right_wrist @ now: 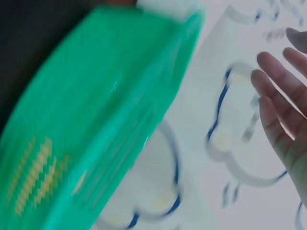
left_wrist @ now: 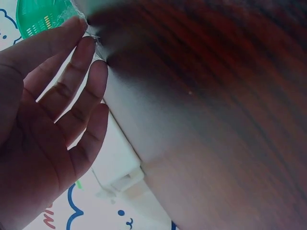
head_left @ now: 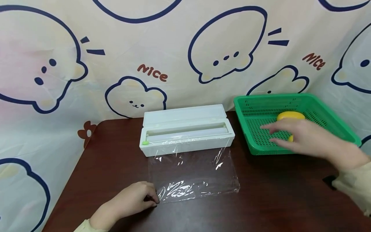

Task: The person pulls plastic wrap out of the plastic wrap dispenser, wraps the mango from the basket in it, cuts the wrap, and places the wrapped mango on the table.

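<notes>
In the head view, the left hand (head_left: 134, 199) is low on the dark brown table (head_left: 278, 206), and its bent fingers pinch the near left corner of a transparent film (head_left: 197, 175). This film lies on the table, a little wrinkled and shiny, and it comes over the front of a long white box (head_left: 188, 147). The lid (head_left: 185, 115) of the box is laid back, and inside one can see a pale roll (head_left: 188, 133); a small light-green piece (head_left: 145, 142) sits at the left end. To the right of the box stands a green basket (head_left: 261, 150) with many holes. The right hand (head_left: 301, 137) is above this basket, with fingers released and apart, grasping nothing; a yellow object (head_left: 290, 115) shows just behind it, and a bit of yellow (head_left: 290, 138) near the thumb. A printed cloth (head_left: 174, 42) hangs behind. In the left wrist view, the fingertips meet at the edge of the film, with the box and the basket beyond. In the right wrist view, which is blurred, the fingers are loose and separated, and yellow appears through the holes of the basket.
</notes>
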`<state>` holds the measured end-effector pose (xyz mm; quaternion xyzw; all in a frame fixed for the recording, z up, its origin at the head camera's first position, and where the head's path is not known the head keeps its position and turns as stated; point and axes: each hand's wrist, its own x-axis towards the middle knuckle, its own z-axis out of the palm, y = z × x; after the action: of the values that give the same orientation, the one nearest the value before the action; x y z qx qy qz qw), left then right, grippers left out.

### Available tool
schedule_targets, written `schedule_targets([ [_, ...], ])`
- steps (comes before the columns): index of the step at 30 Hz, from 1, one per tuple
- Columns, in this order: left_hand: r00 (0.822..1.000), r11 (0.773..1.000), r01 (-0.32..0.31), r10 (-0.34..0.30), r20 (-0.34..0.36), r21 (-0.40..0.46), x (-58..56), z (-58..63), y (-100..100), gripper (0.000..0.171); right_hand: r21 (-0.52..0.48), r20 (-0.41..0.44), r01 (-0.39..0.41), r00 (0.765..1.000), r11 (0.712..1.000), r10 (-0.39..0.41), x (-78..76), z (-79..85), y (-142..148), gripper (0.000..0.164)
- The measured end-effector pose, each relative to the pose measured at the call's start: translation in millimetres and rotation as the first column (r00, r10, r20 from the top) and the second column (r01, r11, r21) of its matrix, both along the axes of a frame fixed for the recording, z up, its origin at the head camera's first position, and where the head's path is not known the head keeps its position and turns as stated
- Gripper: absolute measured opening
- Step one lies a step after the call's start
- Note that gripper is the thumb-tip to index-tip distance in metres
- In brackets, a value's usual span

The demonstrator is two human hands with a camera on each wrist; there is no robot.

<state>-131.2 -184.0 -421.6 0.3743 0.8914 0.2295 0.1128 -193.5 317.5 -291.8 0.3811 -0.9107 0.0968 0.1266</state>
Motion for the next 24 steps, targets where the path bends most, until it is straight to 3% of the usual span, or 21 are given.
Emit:
schedule_targets([
  [2, 1.000, 1.000, -0.013, 0.013, 0.015, 0.000, 2.0, -0.9, -1.3, 0.016, 0.025, 0.052, 0.101, 0.993, 0.995, -0.102, -18.1, 6.5, 16.7, 0.049],
  [5, 0.999, 1.000, -0.025, 0.024, 0.029, 0.008, 4.4, -3.1, -3.7, 0.017, 0.105, 0.181, 0.217, 0.955, 0.970, -0.234, -42.9, 5.6, 40.7, 0.053],
  [8, 1.000, 0.999, -0.020, 0.019, 0.024, 0.025, 5.8, -5.8, -6.1, 0.017, 0.191, 0.319, 0.257, 0.896, 0.947, -0.307, -62.5, -4.9, 61.8, 0.058],
  [12, 0.999, 0.999, -0.025, 0.024, 0.029, 0.034, 7.1, -7.8, -7.7, 0.015, 0.277, 0.441, 0.246, 0.826, 0.929, -0.350, -77.9, -24.1, 85.3, 0.069],
  [15, 0.998, 0.999, -0.041, 0.040, 0.041, 0.025, 7.7, -7.7, -7.8, 0.015, 0.322, 0.532, 0.224, 0.761, 0.920, -0.371, -82.8, -36.6, 100.5, 0.072],
  [19, 0.999, 0.999, -0.035, 0.034, 0.021, 0.026, 7.9, -7.9, -8.8, 0.015, 0.374, 0.672, 0.196, 0.616, 0.906, -0.411, -85.4, -46.5, 111.4, 0.071],
  [20, 0.999, 0.999, -0.037, 0.036, 0.020, 0.025, 7.9, -7.7, -9.0, 0.015, 0.383, 0.695, 0.182, 0.589, 0.906, -0.412, -86.2, -47.7, 112.7, 0.070],
  [22, 0.999, 0.999, -0.035, 0.034, 0.014, 0.029, 8.0, -7.7, -9.8, 0.015, 0.390, 0.728, 0.172, 0.544, 0.905, -0.417, -87.5, -49.1, 112.5, 0.068],
  [24, 0.999, 0.999, -0.043, 0.042, 0.022, 0.024, 8.0, -7.7, -10.2, 0.016, 0.399, 0.741, 0.151, 0.529, 0.904, -0.415, -89.1, -49.1, 111.0, 0.064],
])
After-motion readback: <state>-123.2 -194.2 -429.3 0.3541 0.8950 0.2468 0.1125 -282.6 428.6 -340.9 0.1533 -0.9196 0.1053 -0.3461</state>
